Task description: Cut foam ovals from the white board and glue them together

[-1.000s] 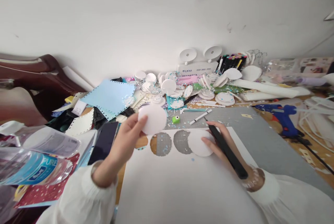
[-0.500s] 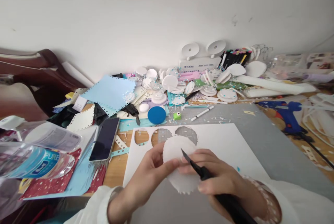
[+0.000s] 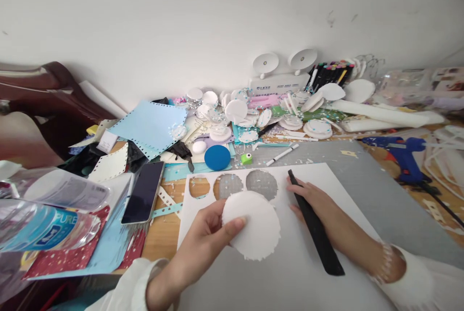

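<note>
My left hand (image 3: 206, 233) pinches a white foam disc (image 3: 255, 226) with a ragged lower edge, holding it just above the white foam sheet (image 3: 326, 190). That sheet has three round holes (image 3: 230, 185) cut along its far edge. My right hand (image 3: 319, 204) rests on the sheet to the right of the holes, fingers closed around a black craft knife (image 3: 315, 224) that lies along my palm and wrist, its tip pointing away from me.
A grey cutting mat (image 3: 362, 176) lies under the sheet. A phone (image 3: 143, 197), plastic water bottle (image 3: 43, 224) and blue paper (image 3: 150, 125) sit at the left. Several white discs, markers, a blue round sponge (image 3: 217, 157) and a blue glue gun (image 3: 402, 156) crowd the back and right.
Half a second ago both hands were together at the disc with the knife tip on it. My right hand has moved right onto the sheet; my left keeps the disc.
</note>
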A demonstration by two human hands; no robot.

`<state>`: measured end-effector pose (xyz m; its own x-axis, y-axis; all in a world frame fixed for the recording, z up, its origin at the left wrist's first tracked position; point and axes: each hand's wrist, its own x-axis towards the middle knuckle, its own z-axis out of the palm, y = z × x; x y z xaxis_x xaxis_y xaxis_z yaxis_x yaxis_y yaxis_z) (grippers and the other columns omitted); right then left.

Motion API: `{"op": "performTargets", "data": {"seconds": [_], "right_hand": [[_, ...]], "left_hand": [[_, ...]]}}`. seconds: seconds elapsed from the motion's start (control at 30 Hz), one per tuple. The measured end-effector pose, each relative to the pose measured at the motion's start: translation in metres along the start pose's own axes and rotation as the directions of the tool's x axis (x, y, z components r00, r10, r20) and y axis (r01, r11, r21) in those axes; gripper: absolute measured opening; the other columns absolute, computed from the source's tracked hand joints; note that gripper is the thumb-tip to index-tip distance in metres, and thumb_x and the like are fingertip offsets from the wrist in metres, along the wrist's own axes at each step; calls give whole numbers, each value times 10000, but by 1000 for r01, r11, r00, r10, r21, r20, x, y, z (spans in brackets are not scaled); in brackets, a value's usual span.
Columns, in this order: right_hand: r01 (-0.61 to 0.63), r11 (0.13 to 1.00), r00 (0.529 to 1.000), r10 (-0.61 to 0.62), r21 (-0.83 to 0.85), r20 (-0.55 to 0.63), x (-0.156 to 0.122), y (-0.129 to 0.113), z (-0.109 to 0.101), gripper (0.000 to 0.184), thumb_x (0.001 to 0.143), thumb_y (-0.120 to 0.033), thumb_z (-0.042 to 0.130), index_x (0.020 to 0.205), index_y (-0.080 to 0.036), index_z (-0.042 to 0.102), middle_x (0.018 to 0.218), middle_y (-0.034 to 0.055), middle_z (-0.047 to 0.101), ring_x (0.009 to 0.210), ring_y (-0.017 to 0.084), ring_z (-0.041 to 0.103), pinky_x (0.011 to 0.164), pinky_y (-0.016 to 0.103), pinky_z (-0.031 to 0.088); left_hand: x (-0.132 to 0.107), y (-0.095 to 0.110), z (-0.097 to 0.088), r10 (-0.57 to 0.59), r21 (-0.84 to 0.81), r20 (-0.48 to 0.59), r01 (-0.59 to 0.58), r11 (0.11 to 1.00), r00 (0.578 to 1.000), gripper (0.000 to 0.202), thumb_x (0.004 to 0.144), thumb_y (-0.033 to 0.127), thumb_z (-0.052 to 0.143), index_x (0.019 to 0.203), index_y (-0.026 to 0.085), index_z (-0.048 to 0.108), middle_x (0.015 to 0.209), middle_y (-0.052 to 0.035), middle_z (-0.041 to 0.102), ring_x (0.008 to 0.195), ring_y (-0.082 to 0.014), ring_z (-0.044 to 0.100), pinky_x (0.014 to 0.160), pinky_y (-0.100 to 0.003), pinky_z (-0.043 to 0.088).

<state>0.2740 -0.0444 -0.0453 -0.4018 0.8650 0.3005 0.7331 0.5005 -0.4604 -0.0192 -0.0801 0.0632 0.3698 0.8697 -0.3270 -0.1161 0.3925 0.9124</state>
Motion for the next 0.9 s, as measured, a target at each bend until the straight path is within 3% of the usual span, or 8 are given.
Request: {"op": "performTargets", "data": {"seconds": [0.2, 0.33, 0.43, 0.5, 0.57, 0.63, 0.8, 0.9], "right_hand": [[86, 995, 992, -82, -40, 95, 21, 1, -15, 572, 887, -88, 416, 1406, -327, 444, 1344, 101, 541, 1225, 291, 530, 972, 502, 471], [15, 998, 998, -19, -60, -63, 35, -14, -26, 494, 913, -173, 441, 1389, -301, 469, 1269, 122, 549, 1187, 317, 520, 981, 538, 431], [-40, 979, 990, 66, 202, -122, 41, -45, -35, 429, 915, -269, 511, 1342, -274, 468, 1182, 96, 589, 1079, 259, 569, 919, 433, 493], [-107, 912, 994, 84, 396, 75, 43, -67, -40, 392, 892, -332, 565, 1274, -262, 509, 1051, 66, 638, 886, 202, 620, 746, 322, 552], [-181, 857, 975, 92, 483, 202, 45, -83, -44, 239, 866, -367, 607, 1067, -239, 614, 889, 35, 652, 731, 167, 616, 647, 275, 549], [-235, 809, 970, 157, 538, 187, 46, -89, -50, 181, 850, -399, 622, 894, -224, 635, 794, 21, 634, 659, 153, 609, 585, 251, 541], [-280, 721, 941, 337, 633, 33, 46, -82, -63, 226, 806, -450, 655, 775, -231, 609, 569, -22, 545, 473, 133, 554, 438, 226, 495], [-325, 688, 937, 327, 649, 123, 44, -81, -61, 242, 837, -443, 630, 744, -222, 596, 535, -34, 513, 446, 118, 542, 428, 213, 482]], "left_hand": [[5, -1, -4, -22, 31, -78, 24, 999, 997, 388, 800, 466, 698, 998, 135, 659, 846, -65, 713, 714, -154, 626, 631, -229, 494], [10, -6, -5, -5, 146, -179, 32, 989, 984, 407, 763, 497, 722, 927, 131, 653, 808, -48, 680, 686, -147, 595, 590, -219, 465], [13, -8, -2, 43, 229, -192, 2, 973, 980, 421, 749, 522, 725, 877, 126, 656, 749, -24, 635, 656, -120, 548, 553, -189, 421], [15, -7, 1, 56, 233, -135, -23, 972, 989, 448, 778, 566, 672, 857, 125, 662, 711, -15, 608, 624, -104, 519, 530, -177, 404], [14, -5, 5, 67, 219, -92, -45, 975, 993, 474, 823, 595, 600, 818, 127, 673, 666, -6, 576, 594, -89, 496, 515, -167, 405], [12, -4, 7, 71, 164, -88, -56, 985, 994, 487, 853, 595, 557, 779, 130, 684, 669, -11, 570, 607, -94, 522, 532, -171, 453], [6, -3, 10, 14, -75, -56, -19, 997, 998, 380, 854, 515, 615, 884, 143, 689, 790, -59, 669, 753, -203, 703, 634, -284, 588], [5, -4, 11, 61, -123, -28, -64, 990, 998, 387, 814, 523, 666, 936, 156, 692, 786, -57, 701, 748, -212, 729, 652, -282, 596]]}}
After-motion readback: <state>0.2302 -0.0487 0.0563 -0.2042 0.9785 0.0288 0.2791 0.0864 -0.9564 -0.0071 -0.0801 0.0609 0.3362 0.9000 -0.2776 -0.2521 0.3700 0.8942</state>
